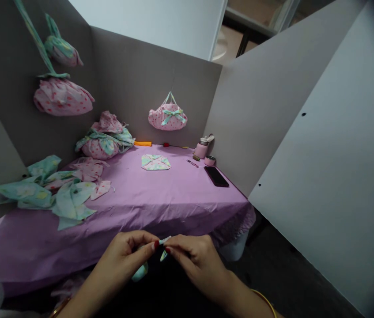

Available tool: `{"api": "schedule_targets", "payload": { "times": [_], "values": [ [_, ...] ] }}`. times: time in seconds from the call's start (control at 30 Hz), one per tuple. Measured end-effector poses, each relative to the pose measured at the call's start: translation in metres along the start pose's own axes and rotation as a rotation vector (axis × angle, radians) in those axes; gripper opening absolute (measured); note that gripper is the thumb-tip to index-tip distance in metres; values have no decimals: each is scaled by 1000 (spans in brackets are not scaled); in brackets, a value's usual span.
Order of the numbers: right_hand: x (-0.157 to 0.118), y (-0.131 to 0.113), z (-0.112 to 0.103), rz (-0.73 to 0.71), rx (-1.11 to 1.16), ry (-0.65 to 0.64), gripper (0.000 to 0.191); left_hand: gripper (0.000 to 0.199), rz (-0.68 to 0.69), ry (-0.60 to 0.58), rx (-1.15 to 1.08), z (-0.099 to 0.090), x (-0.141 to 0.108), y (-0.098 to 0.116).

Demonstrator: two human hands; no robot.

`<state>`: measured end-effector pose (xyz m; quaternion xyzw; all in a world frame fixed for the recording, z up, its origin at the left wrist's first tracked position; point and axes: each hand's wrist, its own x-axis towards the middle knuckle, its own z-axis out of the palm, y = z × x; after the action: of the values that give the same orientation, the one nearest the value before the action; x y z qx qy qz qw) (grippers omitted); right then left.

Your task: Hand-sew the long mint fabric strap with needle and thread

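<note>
Just in front of the table's near edge, my left hand (130, 254) and my right hand (195, 258) meet almost fingertip to fingertip. Between them is a narrow strip of pale green patterned fabric (164, 240), pinched by thumb and finger on each side. One end of it hangs below my right fingertips, and more green cloth shows under my left hand. Most of the strip is hidden by my fingers. On the table ahead lies a folded green and yellow patterned cloth piece (156, 162).
Loose green and pink fabric pieces (74, 194) lie on the purple tablecloth (140, 190) at left, before a stack of pouches (102, 141). A phone (216, 176), pink jar (202, 148) and small scissors-like tool (192, 163) sit right. Pink pouches (167, 118) hang on grey panels.
</note>
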<state>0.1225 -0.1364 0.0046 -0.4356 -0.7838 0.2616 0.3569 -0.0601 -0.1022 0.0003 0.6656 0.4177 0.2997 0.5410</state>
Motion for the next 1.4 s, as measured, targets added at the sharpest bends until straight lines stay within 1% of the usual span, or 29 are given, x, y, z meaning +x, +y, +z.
{"api": "schedule_targets", "payload": {
  "times": [0.2, 0.67, 0.73, 0.87, 1.0, 1.13, 1.23, 1.4],
  "values": [
    [0, 2, 2, -12, -12, 10, 25, 23, 14, 1, 14, 0, 1, 1],
    [1, 2, 3, 7, -49, -5, 24, 23, 12, -15, 28, 1, 0, 2],
    [1, 1, 3, 15, -59, -9, 23, 24, 27, -15, 40, 1, -1, 1],
    [-1, 2, 3, 26, -99, -1, 22, 24, 107, 16, 143, 1, -2, 0],
    [-3, 2, 4, 78, -179, 45, 28, 22, 196, 46, 264, 1, -3, 2],
    [-3, 2, 4, 49, -192, 14, 18, 22, 264, 67, 322, 3, -5, 5],
    [-2, 2, 5, 50, -192, 31, 18, 20, 289, 96, 377, 5, -5, 7],
    [0, 4, 8, 57, -177, 62, 16, 17, 293, 166, 482, 7, -7, 4]
  ]
}}
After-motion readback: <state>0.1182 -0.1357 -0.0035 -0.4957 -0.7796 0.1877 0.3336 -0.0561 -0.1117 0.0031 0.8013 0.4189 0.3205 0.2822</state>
